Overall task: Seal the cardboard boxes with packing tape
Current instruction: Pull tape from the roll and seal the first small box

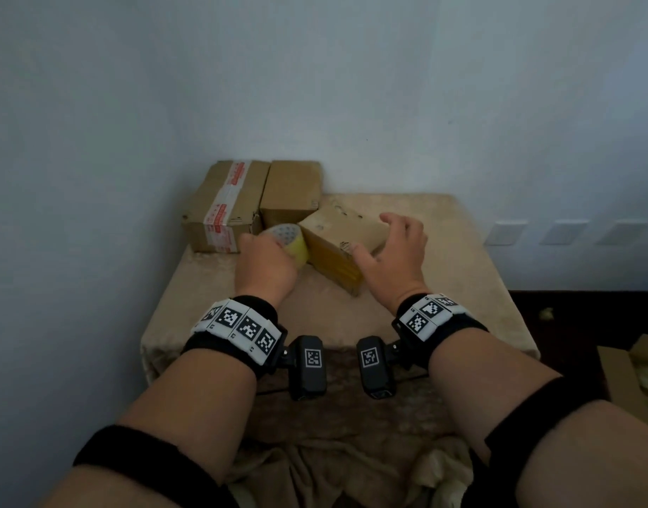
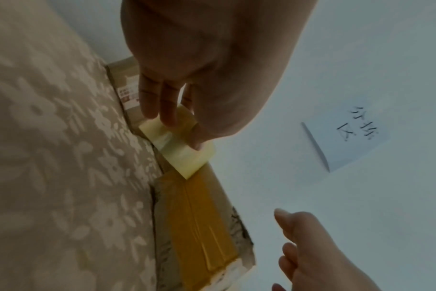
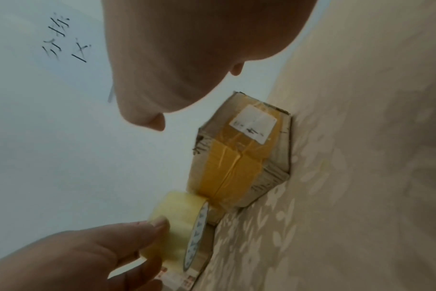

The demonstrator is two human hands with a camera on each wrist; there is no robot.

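head view: left hand (image 1: 265, 264) grips the tape roll (image 1: 291, 240) against the yellow-taped box (image 1: 342, 238); right hand (image 1: 394, 256) hovers spread, holding nothing.

floral tablecloth (image 1: 443, 258), handwritten wall note (image 2: 346, 137)

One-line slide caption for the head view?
Left hand holds tape roll against the taped box; right hand hovers open above it.

Your head camera looks forward and down over both forearms at the beige patterned cloth-covered table (image 1: 461, 258). Your wrist cameras look along each palm, close to the fingers. All three views share the small brown cardboard box with yellow tape (image 1: 342, 232) (image 2: 199, 226) (image 3: 239, 157).
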